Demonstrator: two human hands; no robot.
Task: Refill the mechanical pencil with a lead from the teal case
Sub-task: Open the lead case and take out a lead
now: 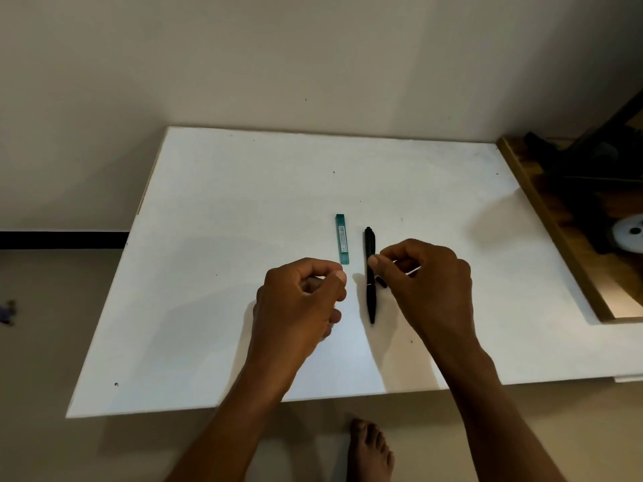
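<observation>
The teal lead case (342,239) lies flat on the white tabletop (243,203), pointing away from me. Just right of it is the black mechanical pencil (371,293), its tip toward me. My right hand (426,278) is closed around the pencil's middle, thumb on the barrel. A small black piece (382,282) shows beside the barrel under those fingers. My left hand (301,295) hovers left of the pencil and below the case. Its fingers are curled, thumb against forefinger, and nothing visible is between them.
A wooden surface (556,217) with dark equipment and a white round object (631,234) adjoins the table's right side. A wall runs behind the table. A bare foot (370,450) stands on the floor under the near edge.
</observation>
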